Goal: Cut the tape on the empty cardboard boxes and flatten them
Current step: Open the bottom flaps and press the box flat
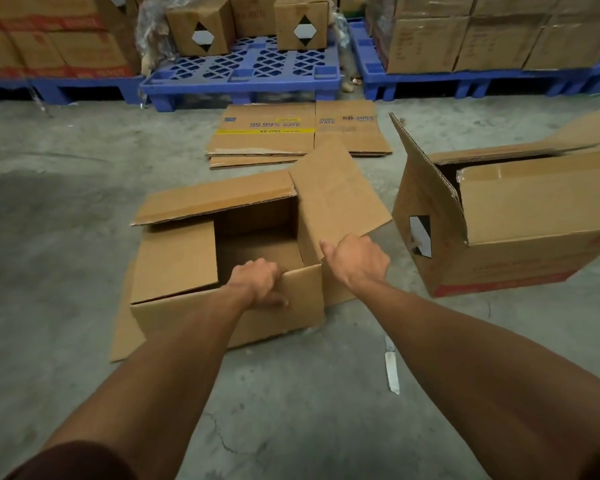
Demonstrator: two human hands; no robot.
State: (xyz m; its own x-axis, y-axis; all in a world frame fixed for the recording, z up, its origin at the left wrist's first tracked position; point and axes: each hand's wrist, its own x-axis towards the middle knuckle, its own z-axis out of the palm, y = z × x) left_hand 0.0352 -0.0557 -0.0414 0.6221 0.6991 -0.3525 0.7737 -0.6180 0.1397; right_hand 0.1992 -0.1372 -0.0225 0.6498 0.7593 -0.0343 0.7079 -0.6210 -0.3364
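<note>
Left hand [258,284] curled over near wall of open box [222,271] on floor [66,202], fingers inside rim. Right hand [355,261] closed, gripping right flap [336,192]. Box interior bare. Knife [391,368] on floor beside right forearm. Second box [499,220] right, tipped, flaps open.

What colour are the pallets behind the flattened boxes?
Blue, seen in the head view: the pallets are blue plastic with a lattice top.
</note>
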